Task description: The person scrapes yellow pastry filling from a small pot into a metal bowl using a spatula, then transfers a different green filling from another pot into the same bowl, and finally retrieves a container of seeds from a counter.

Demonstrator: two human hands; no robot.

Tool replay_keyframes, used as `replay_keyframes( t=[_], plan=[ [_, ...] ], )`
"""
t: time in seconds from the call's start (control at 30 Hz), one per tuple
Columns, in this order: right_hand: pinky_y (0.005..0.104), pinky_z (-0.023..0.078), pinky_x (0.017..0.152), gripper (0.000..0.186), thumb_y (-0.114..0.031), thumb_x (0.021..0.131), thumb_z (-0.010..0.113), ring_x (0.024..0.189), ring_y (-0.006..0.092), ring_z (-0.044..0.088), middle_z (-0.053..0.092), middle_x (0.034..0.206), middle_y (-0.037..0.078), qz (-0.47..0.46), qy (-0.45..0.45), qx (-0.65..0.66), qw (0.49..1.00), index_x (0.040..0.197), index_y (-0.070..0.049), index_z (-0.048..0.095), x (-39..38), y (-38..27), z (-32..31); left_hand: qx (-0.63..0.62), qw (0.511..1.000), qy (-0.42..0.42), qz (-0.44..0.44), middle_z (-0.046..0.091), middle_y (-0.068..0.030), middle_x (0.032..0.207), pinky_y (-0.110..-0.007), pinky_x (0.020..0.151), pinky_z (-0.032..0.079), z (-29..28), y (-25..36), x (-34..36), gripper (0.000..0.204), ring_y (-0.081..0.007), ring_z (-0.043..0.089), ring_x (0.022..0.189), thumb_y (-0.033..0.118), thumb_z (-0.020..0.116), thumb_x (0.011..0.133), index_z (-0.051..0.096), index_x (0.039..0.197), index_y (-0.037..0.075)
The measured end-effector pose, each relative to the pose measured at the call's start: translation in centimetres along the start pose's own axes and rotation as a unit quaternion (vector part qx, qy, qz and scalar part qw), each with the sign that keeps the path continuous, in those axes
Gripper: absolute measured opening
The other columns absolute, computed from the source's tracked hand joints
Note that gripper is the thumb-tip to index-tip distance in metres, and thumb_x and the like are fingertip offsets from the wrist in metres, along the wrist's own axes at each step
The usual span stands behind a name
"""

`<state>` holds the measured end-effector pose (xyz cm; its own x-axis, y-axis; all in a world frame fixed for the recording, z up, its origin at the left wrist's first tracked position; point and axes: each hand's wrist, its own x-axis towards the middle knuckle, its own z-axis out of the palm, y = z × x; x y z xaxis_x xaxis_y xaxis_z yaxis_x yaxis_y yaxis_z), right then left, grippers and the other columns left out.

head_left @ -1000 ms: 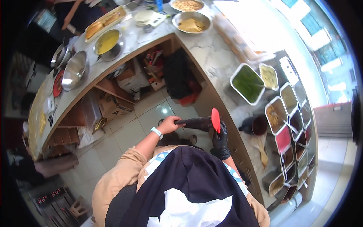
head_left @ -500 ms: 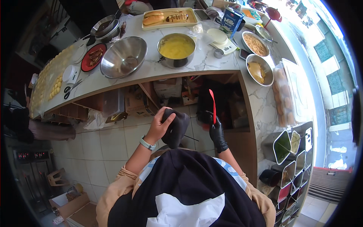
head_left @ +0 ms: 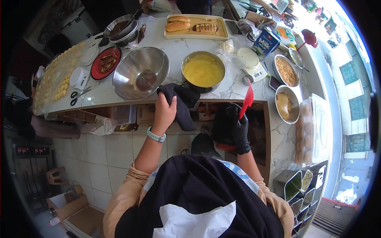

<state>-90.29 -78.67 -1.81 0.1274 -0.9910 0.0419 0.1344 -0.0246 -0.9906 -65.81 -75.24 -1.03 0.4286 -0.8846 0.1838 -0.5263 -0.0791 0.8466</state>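
Note:
My bare left hand is closed round a black cloth, which hangs at the counter's front edge between a wide steel bowl and a steel pan of yellow cream. My right hand, in a black glove, grips a red spatula upright with its blade at the top. That hand is in front of the counter's open shelf, to the right of the pan. Most of the right fingers are hard to make out against the dark shelf.
A tray with bread rolls lies at the back, beside a phone. On the right stand a kitchen scale, a milk carton, filled bowls and a clear bread box. A red plate and scissors are left.
My left hand has brought the black cloth forward to the counter's edge by the steel bowl. My right hand has moved forward and right with the spatula. The counter appears nearer.

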Motion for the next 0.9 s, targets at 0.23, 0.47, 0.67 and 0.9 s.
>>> replay_keyframes(
  t=[0.23, 0.47, 0.67, 0.9],
  plan=[
    [0.0243, 0.042, 0.066, 0.022, -0.01, 0.089, 0.043, 0.071, 0.0097, 0.05, 0.056, 0.076, 0.004, -0.081, -0.086, -0.101, 0.988, 0.102, 0.001, 0.055, 8.3, -0.9, -0.2, -0.014, 0.989, 0.125, 0.077, 0.048, -0.0238, 0.089, -0.039, 0.074, 0.04, 3.5, 2.7, 2.8, 0.036, -0.0376, 0.049, 0.082, 0.012, 0.056, 0.079, 0.031, 0.098, -0.005],
    [0.026, 0.043, 0.067, 0.022, -0.009, 0.088, 0.042, 0.07, 0.0128, 0.052, 0.055, 0.077, 0.006, -0.132, -0.125, -0.077, 0.98, 0.101, 0.004, 0.054, 14.9, -1.5, -2.0, -0.349, 0.912, 0.117, -0.18, 0.056, -0.0045, 0.097, -0.02, 0.071, 0.041, 4.4, 4.2, 2.7, 0.023, -0.0067, 0.052, 0.082, 0.019, 0.046, 0.089, 0.053, 0.099, 0.0],
    [0.0262, 0.044, 0.063, 0.02, -0.006, 0.087, 0.043, 0.067, 0.0137, 0.054, 0.056, 0.073, 0.007, -0.131, -0.129, -0.087, 0.979, 0.098, 0.005, 0.056, 17.0, -1.1, -2.0, -0.244, 0.925, 0.144, -0.252, 0.059, -0.002, 0.085, -0.017, 0.063, 0.041, 5.6, -0.6, 3.6, 0.019, -0.0054, 0.053, 0.071, 0.022, 0.062, 0.08, 0.058, 0.085, 0.004],
    [0.0243, 0.042, 0.068, 0.022, -0.007, 0.089, 0.04, 0.071, 0.0111, 0.052, 0.055, 0.077, 0.005, -0.114, -0.169, -0.088, 0.975, 0.106, 0.0, 0.053, 18.3, -0.6, -3.3, -0.184, 0.922, -0.103, -0.324, 0.06, -0.0022, 0.08, -0.023, 0.062, 0.049, 2.1, 2.5, 6.2, 0.037, -0.0092, 0.058, 0.072, 0.038, 0.058, 0.08, 0.059, 0.091, 0.003]
  ],
)
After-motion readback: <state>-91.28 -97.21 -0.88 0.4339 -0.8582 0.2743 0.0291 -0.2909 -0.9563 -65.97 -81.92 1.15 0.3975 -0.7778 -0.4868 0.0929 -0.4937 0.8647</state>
